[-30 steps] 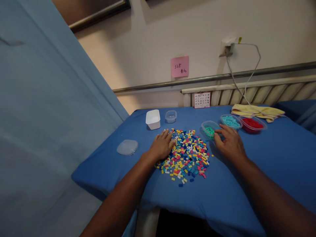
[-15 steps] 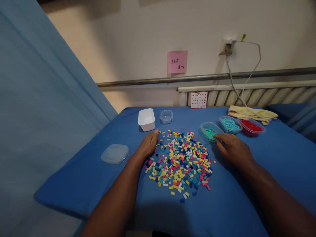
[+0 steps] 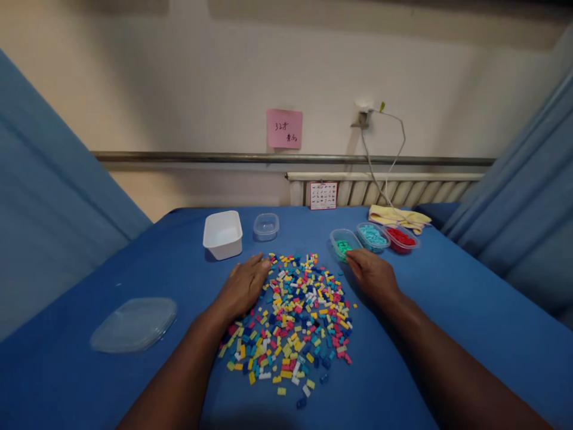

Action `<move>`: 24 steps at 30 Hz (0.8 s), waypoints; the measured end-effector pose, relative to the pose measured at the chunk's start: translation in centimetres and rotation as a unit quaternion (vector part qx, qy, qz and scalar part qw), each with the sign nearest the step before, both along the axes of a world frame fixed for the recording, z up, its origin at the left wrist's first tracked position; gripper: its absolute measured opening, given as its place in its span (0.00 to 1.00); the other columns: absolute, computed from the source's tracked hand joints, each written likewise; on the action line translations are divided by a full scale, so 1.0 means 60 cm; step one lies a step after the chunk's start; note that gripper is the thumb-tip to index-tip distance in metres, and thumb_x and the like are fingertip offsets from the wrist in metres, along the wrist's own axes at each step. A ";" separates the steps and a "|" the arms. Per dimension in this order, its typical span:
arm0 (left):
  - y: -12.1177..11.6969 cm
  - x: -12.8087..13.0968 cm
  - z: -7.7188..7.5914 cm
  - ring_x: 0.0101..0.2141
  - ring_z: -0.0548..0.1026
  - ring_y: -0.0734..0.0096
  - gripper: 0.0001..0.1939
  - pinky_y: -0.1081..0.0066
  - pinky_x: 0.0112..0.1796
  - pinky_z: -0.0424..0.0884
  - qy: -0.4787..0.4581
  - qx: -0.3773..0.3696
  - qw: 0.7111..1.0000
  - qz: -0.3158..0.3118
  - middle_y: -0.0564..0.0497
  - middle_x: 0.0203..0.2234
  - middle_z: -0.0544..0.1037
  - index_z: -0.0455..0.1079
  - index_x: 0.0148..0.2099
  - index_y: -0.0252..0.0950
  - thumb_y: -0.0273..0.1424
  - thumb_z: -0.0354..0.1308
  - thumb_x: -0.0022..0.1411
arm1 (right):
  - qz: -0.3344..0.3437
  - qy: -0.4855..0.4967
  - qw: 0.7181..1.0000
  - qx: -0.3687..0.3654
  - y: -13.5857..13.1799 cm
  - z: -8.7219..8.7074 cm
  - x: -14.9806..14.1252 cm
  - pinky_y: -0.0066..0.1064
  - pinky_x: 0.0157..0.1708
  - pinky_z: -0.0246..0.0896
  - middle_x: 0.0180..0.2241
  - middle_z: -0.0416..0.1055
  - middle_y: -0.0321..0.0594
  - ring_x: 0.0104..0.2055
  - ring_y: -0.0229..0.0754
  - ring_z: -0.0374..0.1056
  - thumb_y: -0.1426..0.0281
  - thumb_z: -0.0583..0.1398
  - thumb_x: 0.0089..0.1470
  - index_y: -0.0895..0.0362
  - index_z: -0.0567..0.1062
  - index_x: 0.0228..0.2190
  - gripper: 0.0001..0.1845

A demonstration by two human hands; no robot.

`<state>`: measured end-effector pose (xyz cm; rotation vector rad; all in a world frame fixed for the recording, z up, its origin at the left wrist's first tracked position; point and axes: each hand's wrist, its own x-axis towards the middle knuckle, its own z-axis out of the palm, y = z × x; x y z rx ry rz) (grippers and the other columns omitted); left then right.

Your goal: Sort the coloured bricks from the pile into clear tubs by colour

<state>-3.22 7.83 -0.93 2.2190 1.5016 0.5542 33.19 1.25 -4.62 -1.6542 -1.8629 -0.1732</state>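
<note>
A spread of small multicoloured building bricks (image 3: 295,316) lies on the blue cloth. Along its left edge my left hand (image 3: 245,283) rests with the fingers stretched out, its fingertips close to the outer bricks. My right hand (image 3: 373,278) is at the near right rim of a clear plastic tub (image 3: 347,236) that has green bricks (image 3: 344,247) in it. Thumb and fingers there are drawn together in a pinch; what is between them, if anything, is hidden. Tubs of light blue bricks (image 3: 372,235) and red bricks (image 3: 401,237) stand just behind this hand.
A white bin (image 3: 222,234) and a small clear tub (image 3: 265,227) stand at the back left. Stacked clear lids (image 3: 134,325) lie at the left. A yellow cloth (image 3: 398,218) is at the back right, below a cable (image 3: 373,173). Blue curtains (image 3: 528,173) hang on both sides.
The view has turned to the right and moved nearer, so everything sits further left. My left hand has flattened beside the bricks. My right hand stays at the green bricks' tub.
</note>
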 end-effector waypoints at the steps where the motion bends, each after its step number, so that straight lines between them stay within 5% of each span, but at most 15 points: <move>1: -0.002 0.001 0.001 0.71 0.61 0.49 0.38 0.44 0.71 0.50 -0.010 0.007 1.000 -0.005 0.44 0.70 0.67 0.70 0.69 0.41 0.56 0.36 0.75 | -0.002 0.002 1.000 0.002 0.002 -0.001 -0.001 0.37 0.49 0.72 0.51 0.81 0.45 0.51 0.48 0.77 0.62 0.52 0.72 0.53 0.81 0.51 0.20; 6: -0.010 0.000 0.010 0.57 0.77 0.54 0.34 0.56 0.62 0.70 -0.116 0.041 0.992 -0.020 0.45 0.56 0.81 0.80 0.55 0.39 0.53 0.37 0.76 | -0.021 -0.005 1.000 0.003 0.032 -0.001 0.002 0.37 0.48 0.72 0.50 0.81 0.45 0.50 0.48 0.77 0.63 0.52 0.72 0.52 0.80 0.51 0.19; 12: -0.016 -0.006 0.011 0.53 0.78 0.54 0.34 0.54 0.60 0.71 -0.145 0.026 0.989 -0.010 0.45 0.51 0.83 0.81 0.51 0.38 0.53 0.38 0.76 | -0.039 -0.002 0.999 0.018 0.060 0.006 0.002 0.41 0.52 0.73 0.52 0.80 0.48 0.52 0.50 0.77 0.64 0.53 0.71 0.56 0.79 0.52 0.19; 17: -0.015 -0.019 0.011 0.55 0.78 0.52 0.36 0.54 0.60 0.70 -0.151 0.033 0.987 0.045 0.42 0.53 0.83 0.80 0.53 0.36 0.55 0.38 0.75 | 0.003 0.021 0.998 0.064 0.021 0.009 -0.012 0.50 0.61 0.68 0.55 0.78 0.52 0.59 0.54 0.73 0.58 0.53 0.71 0.58 0.78 0.55 0.23; 20: -0.015 -0.031 0.012 0.59 0.76 0.51 0.38 0.54 0.63 0.68 -0.125 0.030 0.991 0.040 0.41 0.58 0.80 0.79 0.57 0.35 0.56 0.36 0.75 | 0.076 0.035 0.996 0.005 -0.016 0.006 -0.032 0.55 0.68 0.60 0.64 0.72 0.54 0.68 0.56 0.66 0.55 0.52 0.73 0.57 0.75 0.62 0.28; 24: -0.026 -0.031 0.008 0.70 0.63 0.50 0.40 0.48 0.70 0.54 -0.040 -0.003 0.999 -0.005 0.40 0.69 0.67 0.69 0.69 0.35 0.55 0.33 0.76 | 0.148 0.015 0.976 -0.156 -0.065 0.000 -0.075 0.59 0.73 0.48 0.75 0.50 0.52 0.77 0.57 0.47 0.49 0.49 0.73 0.57 0.59 0.73 0.38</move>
